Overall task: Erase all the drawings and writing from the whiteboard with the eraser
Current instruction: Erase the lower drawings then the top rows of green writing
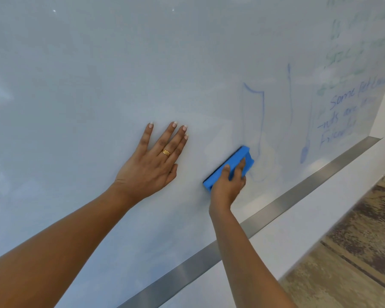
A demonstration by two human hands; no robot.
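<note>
The whiteboard (98,74) fills most of the view. My right hand (228,183) grips a blue eraser (236,162) and holds it flat against the board near its lower edge. My left hand (152,160), wearing a gold ring, rests flat on the board with fingers spread, to the left of the eraser. Faint blue line drawings (262,112) run just right of the eraser. Blue handwriting (342,114) and smeared green writing (353,52) cover the board's right end.
A metal strip (276,210) runs along the board's bottom edge, with white wall (287,247) below it. A mottled brown floor (353,252) shows at the lower right. The board's left and middle carry only faint bluish smears.
</note>
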